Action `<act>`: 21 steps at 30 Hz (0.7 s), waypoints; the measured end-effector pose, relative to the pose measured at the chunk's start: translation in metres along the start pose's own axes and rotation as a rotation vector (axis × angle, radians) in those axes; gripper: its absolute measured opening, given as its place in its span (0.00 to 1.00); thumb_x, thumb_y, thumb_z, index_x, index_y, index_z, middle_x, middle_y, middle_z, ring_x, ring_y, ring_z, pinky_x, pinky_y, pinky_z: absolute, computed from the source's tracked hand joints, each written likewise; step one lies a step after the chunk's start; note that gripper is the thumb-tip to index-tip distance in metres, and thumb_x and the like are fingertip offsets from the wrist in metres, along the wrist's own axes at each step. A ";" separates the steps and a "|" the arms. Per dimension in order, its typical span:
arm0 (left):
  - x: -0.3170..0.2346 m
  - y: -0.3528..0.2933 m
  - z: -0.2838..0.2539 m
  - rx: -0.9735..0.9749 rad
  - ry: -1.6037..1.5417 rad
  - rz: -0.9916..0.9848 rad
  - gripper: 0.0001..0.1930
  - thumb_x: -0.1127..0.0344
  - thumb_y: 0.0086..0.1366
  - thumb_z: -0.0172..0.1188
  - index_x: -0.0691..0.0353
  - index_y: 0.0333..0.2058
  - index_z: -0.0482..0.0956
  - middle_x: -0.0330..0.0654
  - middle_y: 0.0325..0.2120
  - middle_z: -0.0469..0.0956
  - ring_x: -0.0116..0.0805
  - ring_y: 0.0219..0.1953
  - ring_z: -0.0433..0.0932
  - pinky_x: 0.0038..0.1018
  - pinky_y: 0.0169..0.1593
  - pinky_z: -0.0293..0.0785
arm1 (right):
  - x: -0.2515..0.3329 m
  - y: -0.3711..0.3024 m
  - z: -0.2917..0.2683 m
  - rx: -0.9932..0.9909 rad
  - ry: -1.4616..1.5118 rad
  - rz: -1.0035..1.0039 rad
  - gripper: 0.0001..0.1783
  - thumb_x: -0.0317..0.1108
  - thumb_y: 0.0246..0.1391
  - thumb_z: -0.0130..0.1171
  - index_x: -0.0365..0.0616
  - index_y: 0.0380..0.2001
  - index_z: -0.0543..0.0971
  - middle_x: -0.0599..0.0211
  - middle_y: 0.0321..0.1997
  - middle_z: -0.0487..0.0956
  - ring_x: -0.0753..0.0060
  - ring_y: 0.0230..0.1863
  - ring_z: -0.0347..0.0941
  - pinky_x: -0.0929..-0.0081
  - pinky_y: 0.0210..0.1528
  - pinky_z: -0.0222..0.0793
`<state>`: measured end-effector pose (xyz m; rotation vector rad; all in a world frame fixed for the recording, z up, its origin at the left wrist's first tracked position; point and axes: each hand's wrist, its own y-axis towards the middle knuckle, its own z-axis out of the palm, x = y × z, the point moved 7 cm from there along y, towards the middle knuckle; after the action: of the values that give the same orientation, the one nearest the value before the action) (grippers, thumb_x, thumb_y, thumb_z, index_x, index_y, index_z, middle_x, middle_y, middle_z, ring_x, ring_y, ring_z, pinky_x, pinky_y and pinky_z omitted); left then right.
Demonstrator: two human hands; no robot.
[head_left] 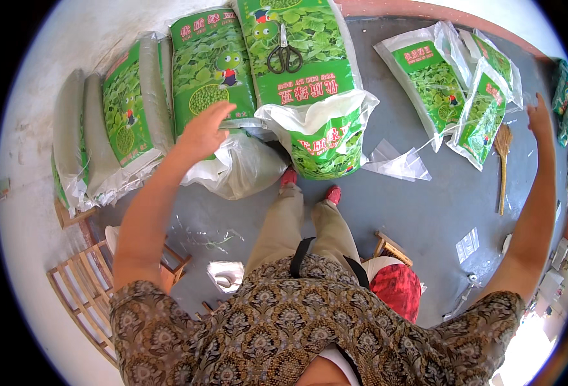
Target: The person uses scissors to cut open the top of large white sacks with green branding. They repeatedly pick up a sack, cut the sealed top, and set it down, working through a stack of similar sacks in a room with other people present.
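Note:
Raised at the left, my left hand (205, 132) has its fingers stretched out and holds nothing I can see. It is in front of a green printed sack (194, 64) and above a whitish plastic sack (239, 164). My right hand (539, 119) is lifted at the far right, with a finger extended and nothing visible in it. Nearest to it are several green-and-clear plastic bags (483, 119) on the floor. Between my arms, an open-topped green sack (329, 145) stands before my feet. Scissors (284, 55) with black handles lie on a large full sack (303, 38) behind it.
More full sacks (126, 109) lean along the left wall. A broom (503, 167) and clear plastic pieces (399, 161) lie on the grey floor (425, 212). A wooden slatted chair (81, 283) is at lower left; a red cushion-like item (396, 289) is beside my hip.

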<state>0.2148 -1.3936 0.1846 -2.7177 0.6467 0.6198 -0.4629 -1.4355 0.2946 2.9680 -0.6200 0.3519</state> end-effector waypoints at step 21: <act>0.160 -0.014 0.169 -0.157 -0.598 -0.397 0.22 0.78 0.47 0.53 0.64 0.45 0.63 0.48 0.42 0.67 0.43 0.43 0.68 0.30 0.44 0.65 | 0.471 -0.055 0.514 0.416 -0.091 -0.319 0.22 0.42 0.42 0.49 0.44 0.40 0.62 0.51 0.41 0.70 0.47 0.42 0.67 0.55 0.41 0.62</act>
<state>0.2929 -1.3786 -0.0342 -2.4763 -0.0879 1.3253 0.0850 -1.6350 -0.0918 3.4186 -0.0725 0.3550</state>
